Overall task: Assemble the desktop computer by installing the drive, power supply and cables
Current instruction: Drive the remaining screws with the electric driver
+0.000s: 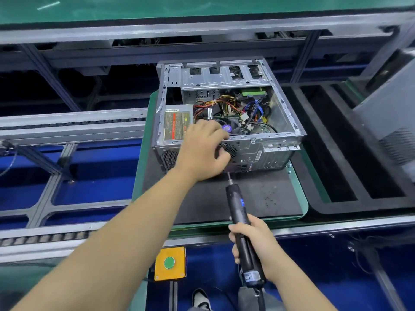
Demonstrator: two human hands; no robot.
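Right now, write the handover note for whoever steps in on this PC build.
Left hand: at the rear panel of the open computer case, fingers curled by the fan grille; whether it pinches a screw cannot be seen.
Right hand: grips the electric screwdriver, bit aimed at the rear panel just below the left hand.
Case sits on the black mat.
Done: power supply sits in its corner bay; cables lie loosely bundled inside.
Left: drive the rear screws, check the drive and cable connections, fit the side cover.
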